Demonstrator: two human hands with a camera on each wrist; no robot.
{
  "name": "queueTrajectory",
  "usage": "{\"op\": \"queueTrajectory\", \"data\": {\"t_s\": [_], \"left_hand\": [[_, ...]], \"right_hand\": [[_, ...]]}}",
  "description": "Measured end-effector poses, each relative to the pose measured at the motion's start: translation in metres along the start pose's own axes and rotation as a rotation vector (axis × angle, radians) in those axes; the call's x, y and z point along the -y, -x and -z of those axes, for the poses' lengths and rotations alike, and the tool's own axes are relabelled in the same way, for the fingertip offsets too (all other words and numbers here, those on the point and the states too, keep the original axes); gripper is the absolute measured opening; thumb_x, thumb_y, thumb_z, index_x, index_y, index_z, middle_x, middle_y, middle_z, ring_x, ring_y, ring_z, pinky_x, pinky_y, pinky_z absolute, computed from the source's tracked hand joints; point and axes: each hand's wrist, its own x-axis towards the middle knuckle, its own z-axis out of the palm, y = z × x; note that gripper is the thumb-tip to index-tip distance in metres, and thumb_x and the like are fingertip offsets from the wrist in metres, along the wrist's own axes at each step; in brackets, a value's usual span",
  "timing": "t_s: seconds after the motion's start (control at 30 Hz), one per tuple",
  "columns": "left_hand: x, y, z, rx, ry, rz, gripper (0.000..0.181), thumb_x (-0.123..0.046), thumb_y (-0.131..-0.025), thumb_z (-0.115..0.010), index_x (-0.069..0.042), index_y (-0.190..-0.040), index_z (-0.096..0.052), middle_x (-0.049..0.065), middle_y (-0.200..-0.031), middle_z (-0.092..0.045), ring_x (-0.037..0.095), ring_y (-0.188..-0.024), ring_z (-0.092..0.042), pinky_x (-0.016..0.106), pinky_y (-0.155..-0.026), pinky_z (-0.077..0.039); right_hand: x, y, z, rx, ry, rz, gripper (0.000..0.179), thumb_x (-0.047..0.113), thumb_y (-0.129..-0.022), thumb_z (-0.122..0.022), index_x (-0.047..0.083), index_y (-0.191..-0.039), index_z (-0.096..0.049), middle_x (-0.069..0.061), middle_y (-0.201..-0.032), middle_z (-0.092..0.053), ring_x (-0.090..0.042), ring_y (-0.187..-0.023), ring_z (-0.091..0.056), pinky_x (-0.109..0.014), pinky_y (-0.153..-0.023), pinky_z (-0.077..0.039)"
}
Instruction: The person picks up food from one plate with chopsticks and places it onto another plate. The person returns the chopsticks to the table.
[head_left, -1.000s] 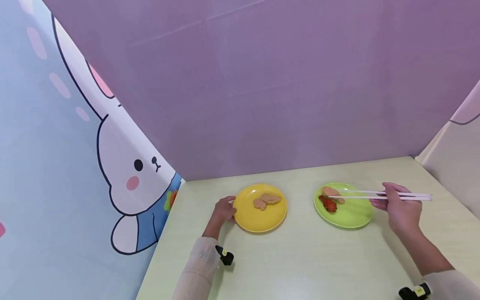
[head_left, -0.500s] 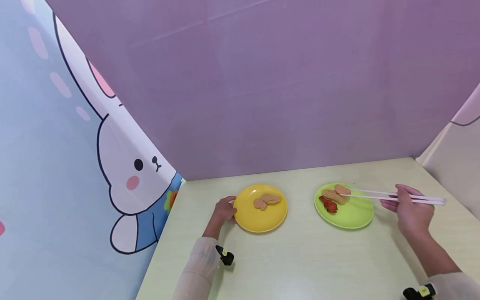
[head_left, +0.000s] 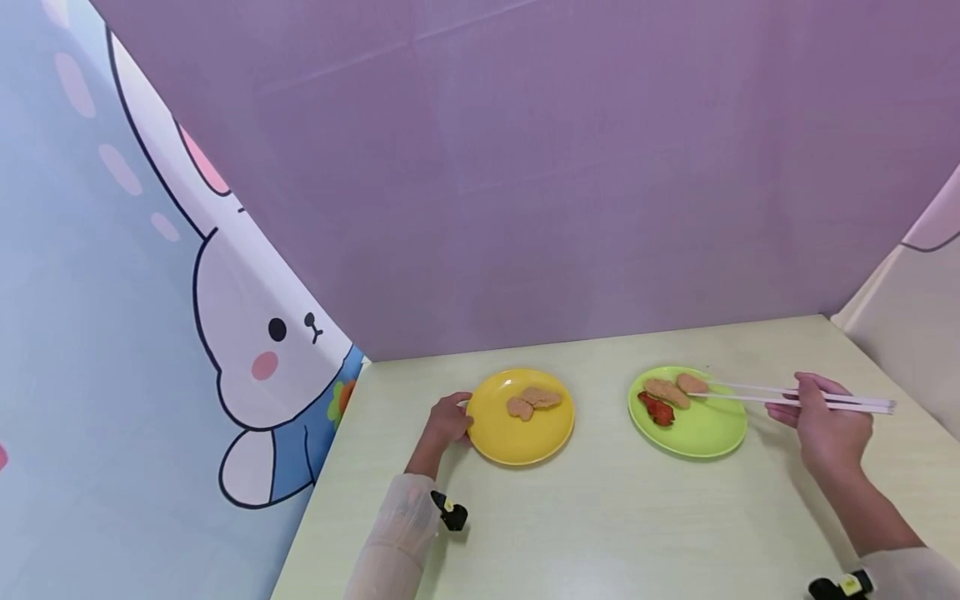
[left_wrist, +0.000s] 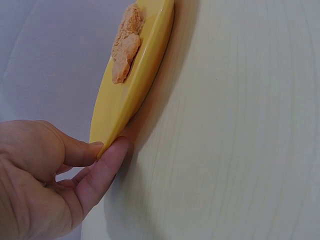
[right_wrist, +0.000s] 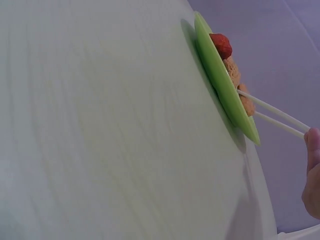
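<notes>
My left hand (head_left: 450, 418) pinches the near-left rim of a yellow plate (head_left: 517, 443), thumb (left_wrist: 82, 151) on top and fingers beneath. That plate bears two tan pieces that look like fried chicken (head_left: 542, 397), close together. My right hand (head_left: 831, 427) holds a pair of white chopsticks (head_left: 753, 399), which reach leftward over a green plate (head_left: 705, 431). Their tips are at a small tan nugget (head_left: 692, 383), one stick on each side of it in the right wrist view. Left of the nugget lie a longer tan piece (head_left: 666, 392) and a glossy red piece (head_left: 657, 409).
Both plates stand on a pale wood-grain table (head_left: 585, 525), the yellow one left of the green. A purple cloth wall (head_left: 570, 183) rises behind the table's back edge. On the left hangs a blue panel with a cartoon rabbit (head_left: 262, 350).
The small nugget has shifted right, apart from the longer tan piece. My right hand and the chopsticks have drawn back to the right. My left hand and the yellow plate have stayed put.
</notes>
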Motion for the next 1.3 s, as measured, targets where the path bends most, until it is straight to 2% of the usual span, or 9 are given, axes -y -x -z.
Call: {"op": "queueTrajectory", "data": {"t_s": [0.27,0.8,1.03,1.3], "left_hand": [[0.001,0.0,0.001,0.014,0.024,0.005,0.052,-0.004,-0.093,-0.065,-0.013,-0.143,-0.057,0.017,-0.117,-0.065,0.015,-0.069,-0.07,0.028,-0.062,-0.062],[0.001,0.0,0.001,0.001,-0.001,0.002,0.052,-0.005,-0.092,-0.065,-0.013,-0.143,-0.058,0.015,-0.112,-0.066,0.014,-0.069,-0.07,0.028,-0.063,-0.062],[0.002,0.002,0.003,-0.009,-0.02,-0.021,0.052,-0.004,-0.092,-0.065,-0.012,-0.143,-0.058,0.015,-0.112,-0.067,0.014,-0.07,-0.069,0.028,-0.065,-0.062],[-0.001,0.006,0.004,0.006,0.014,-0.007,0.053,-0.003,-0.092,-0.064,-0.011,-0.144,-0.057,0.016,-0.111,-0.067,0.016,-0.068,-0.07,0.029,-0.063,-0.063]], "right_hand": [[-0.001,0.002,-0.001,0.015,0.05,0.002,0.011,0.009,-0.097,-0.065,0.01,-0.095,-0.076,-0.006,-0.069,-0.074,-0.022,-0.052,-0.073,-0.03,-0.05,-0.059],[0.005,0.005,-0.007,-0.033,0.062,-0.005,0.007,0.014,-0.097,-0.067,0.012,-0.099,-0.073,-0.002,-0.071,-0.074,-0.022,-0.05,-0.072,-0.032,-0.041,-0.056],[0.006,0.009,-0.021,-0.004,0.023,-0.005,0.006,0.013,-0.096,-0.068,0.011,-0.099,-0.073,-0.004,-0.071,-0.075,-0.022,-0.05,-0.072,-0.032,-0.041,-0.056],[0.0,0.011,-0.038,0.033,0.018,0.004,0.007,0.012,-0.097,-0.067,0.009,-0.101,-0.073,-0.006,-0.071,-0.075,-0.022,-0.051,-0.072,-0.032,-0.042,-0.057]]}}
